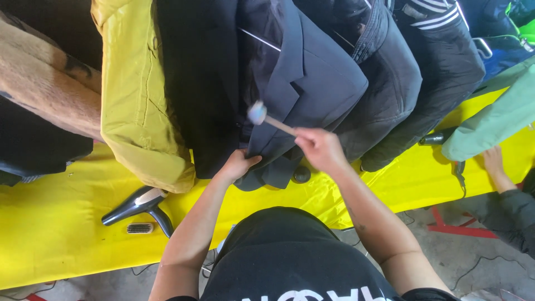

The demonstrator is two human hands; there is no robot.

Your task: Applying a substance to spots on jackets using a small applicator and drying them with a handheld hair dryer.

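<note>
My left hand (238, 165) grips the lower hem of a dark navy suit jacket (301, 83) that hangs from a rail in front of me. My right hand (319, 148) holds a small mallet-like tool with a wooden stick and a pale rounded head (257, 112). The head rests against the jacket's front, near the lapel. The jacket hangs between a yellow coat (136, 95) on the left and a dark quilted jacket (384, 72) on the right.
A table with a yellow cloth (56, 223) runs under the hanging clothes. On it lie a black hair dryer (139, 205), a small brush (140, 227) and a dark round object (301, 174). Another person's hand (494, 161) reaches in at the right, below a mint green garment (496, 120).
</note>
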